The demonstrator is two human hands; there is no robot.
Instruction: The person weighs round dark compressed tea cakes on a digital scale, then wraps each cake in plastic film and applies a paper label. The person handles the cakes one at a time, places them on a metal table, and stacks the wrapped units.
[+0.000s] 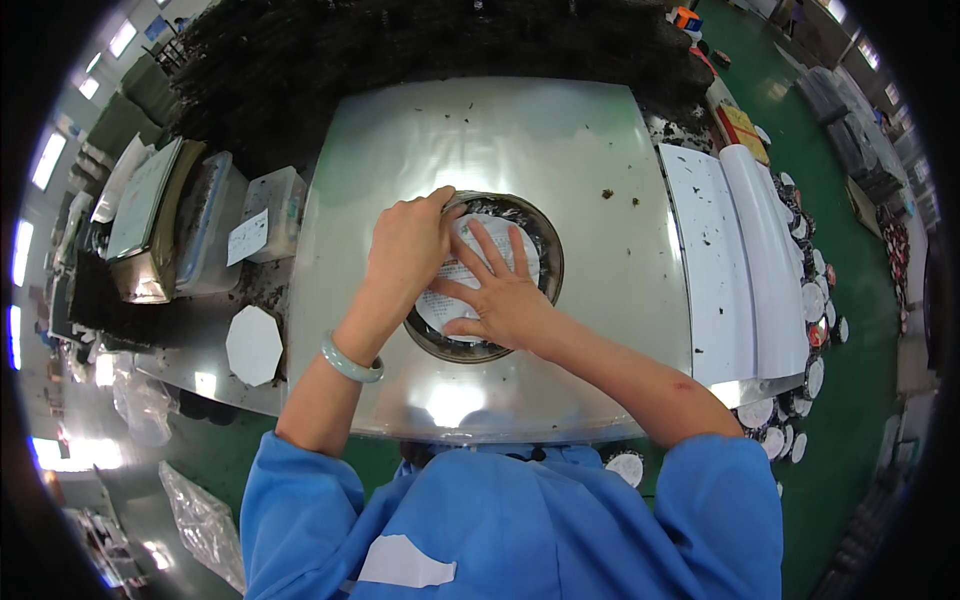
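A round metal ring (556,247) rests on a shiny metal sheet before me. Inside it lies something dark in clear plastic film (504,206), and on that a round white paper label (442,306) with print. My right hand (506,304) is spread flat over the label, fingers apart, pressing on it without gripping. My left hand (409,244) is curled at the upper left of the ring, fingers closed on its rim; the fingertips are partly hidden. A pale bangle (351,361) circles my left wrist.
A heap of dark, dry, seaweed-like sheets (450,37) spans the back. White paper sheets (709,262) lie at right, beside many round label-topped packs (814,300) on the floor. Plastic boxes (274,214) and an octagonal white card stack (255,345) stand left. Dark crumbs dot the metal sheet (607,322).
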